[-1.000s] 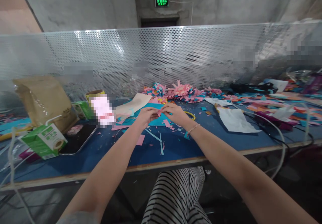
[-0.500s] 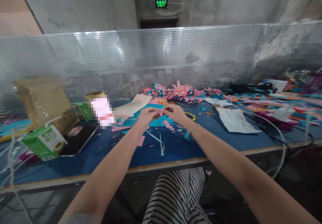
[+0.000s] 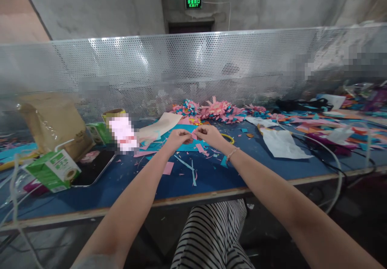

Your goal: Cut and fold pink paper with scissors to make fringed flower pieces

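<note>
Near the middle of the blue table (image 3: pixel 222 180), in the head view, a small pink paper piece (image 3: pixel 194 134) sits between the fingertips of two hands that almost meet. The left hand (image 3: pixel 178 139) lies directly to the left of it and the right hand (image 3: pixel 210 135) directly to the right, so the piece bridges the narrow gap between them. Neither hand is clearly nearer: both appear to touch it. The left thumb and fingers are drawn together at its left side; the right thumb and index finger pinch its right side, with the other right fingers curled in. The piece seems to taper toward the near side, but it is too small and too much covered to tell its long axis or any fold.

Both forearms reach in from the near edge, slanting toward each other. Behind and below the hands, on the table, lies a blue paper sheet (image 3: pixel 183 148), with pink scraps (image 3: pixel 200 147) just to its near right. Nearer lies a thin light-blue strip (image 3: pixel 193 174), its length running near to far. A yellow ring (image 3: pixel 232 140) lies right of the right hand, and fringed paper flowers (image 3: pixel 219 108) are heaped on the far side.
</note>
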`<state>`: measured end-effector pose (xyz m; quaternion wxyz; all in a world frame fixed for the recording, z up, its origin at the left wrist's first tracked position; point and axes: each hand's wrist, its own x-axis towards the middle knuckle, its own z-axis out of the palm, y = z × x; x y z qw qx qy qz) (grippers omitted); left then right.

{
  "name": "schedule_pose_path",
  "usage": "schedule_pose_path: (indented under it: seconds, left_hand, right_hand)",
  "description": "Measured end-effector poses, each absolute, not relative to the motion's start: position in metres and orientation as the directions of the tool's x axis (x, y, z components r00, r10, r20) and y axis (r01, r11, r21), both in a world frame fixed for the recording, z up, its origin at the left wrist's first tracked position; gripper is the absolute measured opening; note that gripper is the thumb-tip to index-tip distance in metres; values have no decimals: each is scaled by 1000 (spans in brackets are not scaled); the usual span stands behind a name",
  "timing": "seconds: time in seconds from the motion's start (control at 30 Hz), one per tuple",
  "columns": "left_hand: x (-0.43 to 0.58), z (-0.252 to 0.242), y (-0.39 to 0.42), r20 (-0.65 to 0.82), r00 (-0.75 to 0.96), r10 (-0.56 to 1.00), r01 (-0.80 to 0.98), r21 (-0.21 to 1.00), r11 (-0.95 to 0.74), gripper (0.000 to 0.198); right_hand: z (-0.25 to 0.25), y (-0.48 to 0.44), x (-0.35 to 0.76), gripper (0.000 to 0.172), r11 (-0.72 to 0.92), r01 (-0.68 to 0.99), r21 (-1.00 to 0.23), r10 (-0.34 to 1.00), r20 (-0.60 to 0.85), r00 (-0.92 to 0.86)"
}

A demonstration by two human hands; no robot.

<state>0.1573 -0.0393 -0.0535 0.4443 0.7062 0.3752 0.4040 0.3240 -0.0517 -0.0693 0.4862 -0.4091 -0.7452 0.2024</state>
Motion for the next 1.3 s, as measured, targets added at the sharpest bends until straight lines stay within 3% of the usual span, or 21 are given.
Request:
schedule_pose_path:
  seconds: [0.3, 0.53, 0.7, 0.9, 1.3]
  left_hand:
    - [160, -58, -35, 227, 421, 878, 222, 913, -342, 5]
    - [159, -61, -33, 233, 482, 844, 191, 913, -361, 17]
    - [157, -59, -32, 208, 377, 903, 82, 963, -256, 12]
    - [159, -56, -35, 109, 323, 940, -111, 991, -76, 12]
    - [158, -53, -39, 92, 364, 927, -92, 994, -63, 24]
  right_hand:
    - [-71, -49, 323, 20, 595, 485, -641, 794, 564, -227]
    - [-73, -47, 326, 24, 605, 427, -672, 795, 541, -274]
    - [-70, -52, 326, 26, 670, 358, -651, 738, 638, -221]
    - [-70, -55, 326, 18, 796, 355, -491, 598, 730, -331]
    - [-70, -56, 326, 13, 793, 365, -488, 596, 746, -297]
